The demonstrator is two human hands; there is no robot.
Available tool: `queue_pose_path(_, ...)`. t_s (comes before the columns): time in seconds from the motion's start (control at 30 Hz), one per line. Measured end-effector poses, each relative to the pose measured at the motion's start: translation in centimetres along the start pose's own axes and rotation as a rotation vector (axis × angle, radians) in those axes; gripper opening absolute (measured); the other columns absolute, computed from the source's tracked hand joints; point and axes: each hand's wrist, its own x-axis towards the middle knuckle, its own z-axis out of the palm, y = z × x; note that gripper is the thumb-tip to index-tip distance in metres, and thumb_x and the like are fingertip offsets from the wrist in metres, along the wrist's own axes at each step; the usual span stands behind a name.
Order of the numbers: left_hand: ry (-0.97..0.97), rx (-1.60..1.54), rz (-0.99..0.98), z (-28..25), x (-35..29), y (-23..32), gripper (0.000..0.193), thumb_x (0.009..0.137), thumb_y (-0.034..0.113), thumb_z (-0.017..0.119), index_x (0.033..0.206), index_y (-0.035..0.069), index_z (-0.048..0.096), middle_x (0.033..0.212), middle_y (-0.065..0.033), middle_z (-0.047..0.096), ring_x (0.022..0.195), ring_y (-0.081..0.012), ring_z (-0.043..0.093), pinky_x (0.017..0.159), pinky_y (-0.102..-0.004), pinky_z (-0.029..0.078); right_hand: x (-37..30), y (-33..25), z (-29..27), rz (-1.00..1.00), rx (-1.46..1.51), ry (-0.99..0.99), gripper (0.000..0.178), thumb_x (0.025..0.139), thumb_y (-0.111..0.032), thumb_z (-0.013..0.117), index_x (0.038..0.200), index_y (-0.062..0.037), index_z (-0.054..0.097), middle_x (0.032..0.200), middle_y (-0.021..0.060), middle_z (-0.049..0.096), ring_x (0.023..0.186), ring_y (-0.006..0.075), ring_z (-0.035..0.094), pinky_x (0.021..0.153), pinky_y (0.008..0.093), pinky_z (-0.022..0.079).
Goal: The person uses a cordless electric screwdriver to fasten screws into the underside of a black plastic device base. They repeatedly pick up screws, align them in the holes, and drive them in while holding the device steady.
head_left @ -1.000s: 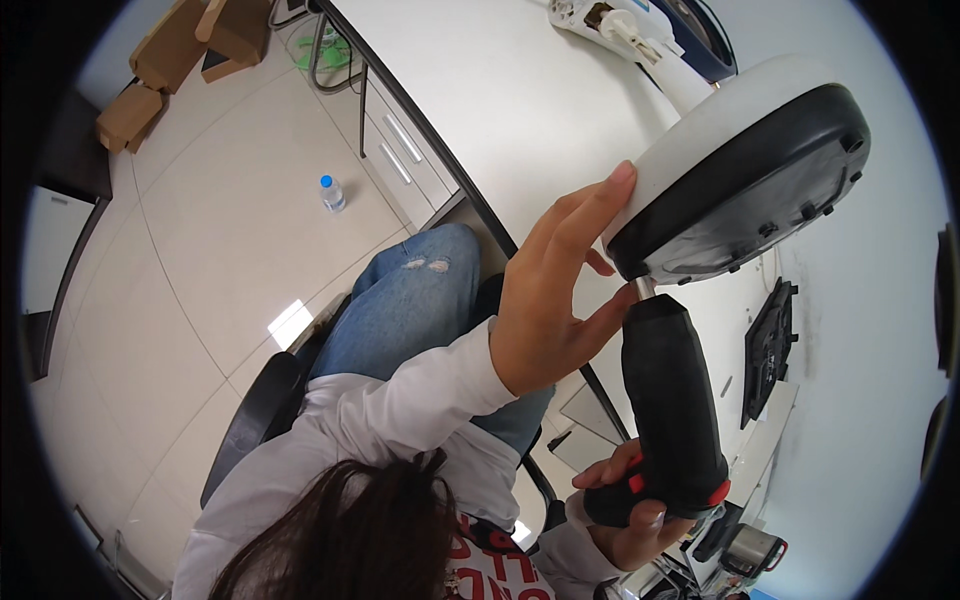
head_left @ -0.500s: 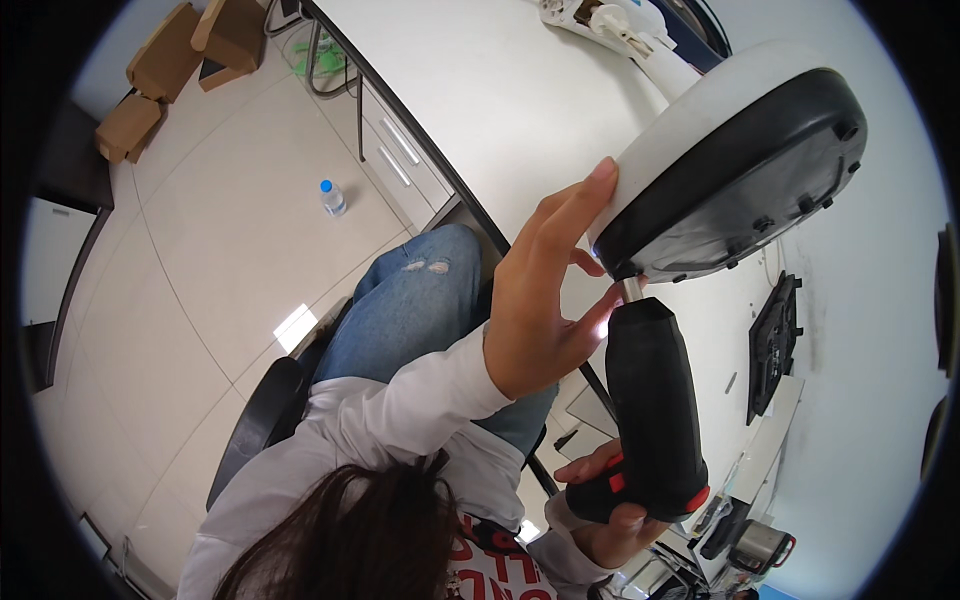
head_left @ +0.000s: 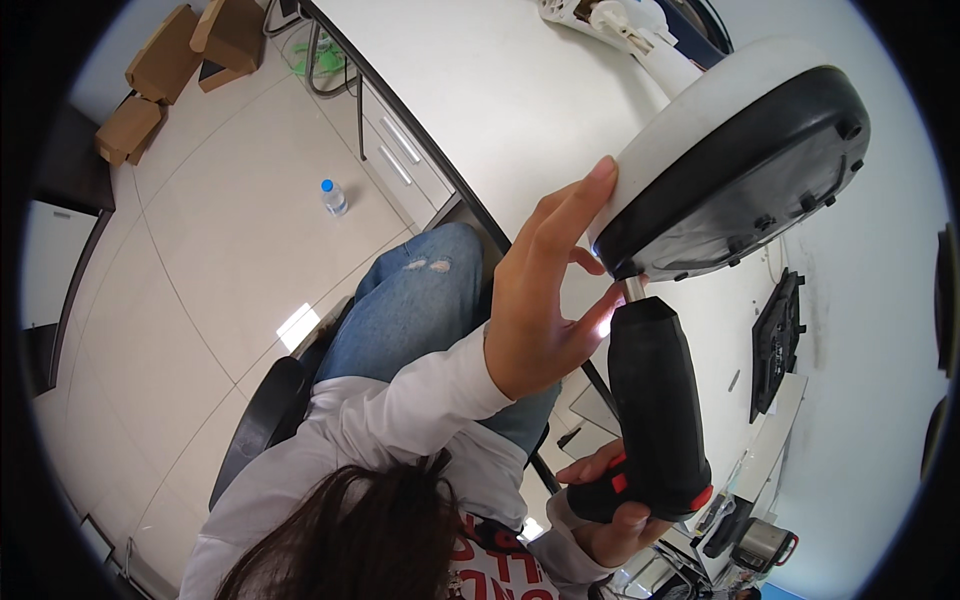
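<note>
A large oval housing [head_left: 745, 185], white on one side and black on the other, is tilted above the white table. My left hand [head_left: 548, 290] is at its near end, with one finger stretched along the white side and the thumb and another finger curled close to the bit. My right hand [head_left: 625, 525] is closed around the red-and-black handle of a cordless screwdriver [head_left: 655, 390]. The screwdriver points upward, and its metal bit meets the black underside near the edge. The bit's tip is hidden, and a small light glows beside my left thumb.
A white table [head_left: 470, 90] extends behind the housing, with a white mechanical part [head_left: 620, 25] at its far end. A black panel [head_left: 778, 340] and a metal pot [head_left: 762, 545] are on the right. A water bottle [head_left: 333, 197] stands on the floor near cardboard boxes [head_left: 165, 55].
Almost nothing differs. The housing and the screwdriver have shifted very slightly, while both hands keep the same hold.
</note>
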Motion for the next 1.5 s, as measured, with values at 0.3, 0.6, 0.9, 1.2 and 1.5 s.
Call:
queue_pose_path(0.3, -0.005, 0.003, -0.005, -0.09, -0.06, 0.14, 0.091, 0.068, 0.008, 0.081, 0.139, -0.001, 0.024, 0.140, -0.0199, 0.032, 0.121, -0.0296, 0.047, 0.078, -0.0317, 0.055, -0.18, 0.04, -0.06, 0.013, 0.037, -0.019, 0.096, 0.073, -0.049, 0.073, 0.126, 0.0128, 0.022, 0.076, 0.0192, 0.063, 0.063, 0.0249, 0.065, 0.062, 0.0353, 0.053)
queue_pose_path(0.6, 0.004, 0.001, 0.000, 0.12, -0.16, 0.01, 0.091, 0.068, 0.007, 0.080, 0.139, -0.001, 0.024, 0.139, -0.0194, 0.033, 0.120, -0.0290, 0.048, 0.077, -0.0320, 0.056, -0.12, 0.52, -0.47, 0.006, 0.062, -0.033, 0.097, 0.074, -0.047, 0.072, 0.130, 0.0114, 0.018, 0.075, 0.0192, 0.063, 0.062, 0.0235, 0.064, 0.062, 0.0336, 0.052)
queue_pose_path(0.9, 0.002, -0.001, -0.005, 0.07, -0.21, 0.12, 0.085, 0.072, 0.004, 0.076, 0.138, -0.002, 0.023, 0.137, -0.0201, 0.034, 0.120, -0.0284, 0.048, 0.077, -0.0317, 0.056, -0.22, 0.15, -0.38, 0.045, 0.045, -0.029, 0.099, 0.073, -0.049, 0.073, 0.130, 0.0113, 0.020, 0.074, 0.0177, 0.064, 0.061, 0.0221, 0.063, 0.063, 0.0326, 0.050)
queue_pose_path(1.2, 0.004, 0.029, 0.028, -0.10, -0.14, 0.01, 0.085, 0.072, 0.006, 0.077, 0.138, -0.002, 0.023, 0.137, -0.0203, 0.034, 0.118, -0.0293, 0.050, 0.076, -0.0320, 0.057, -0.24, -0.01, 0.03, 0.052, 0.017, 0.003, 0.102, 0.070, -0.052, 0.074, 0.128, 0.0127, 0.021, 0.072, 0.0169, 0.064, 0.060, 0.0223, 0.063, 0.063, 0.0332, 0.050)
queue_pose_path(1.5, 0.006, 0.021, 0.017, 0.00, -0.20, -0.10, 0.085, 0.072, 0.007, 0.077, 0.138, -0.001, 0.023, 0.136, -0.0197, 0.034, 0.118, -0.0301, 0.049, 0.077, -0.0330, 0.057, -0.04, -0.13, 0.33, 0.006, -0.054, 0.001, 0.089, 0.074, -0.053, 0.070, 0.120, 0.0132, 0.033, 0.068, 0.0138, 0.064, 0.058, 0.0203, 0.062, 0.063, 0.0307, 0.049)
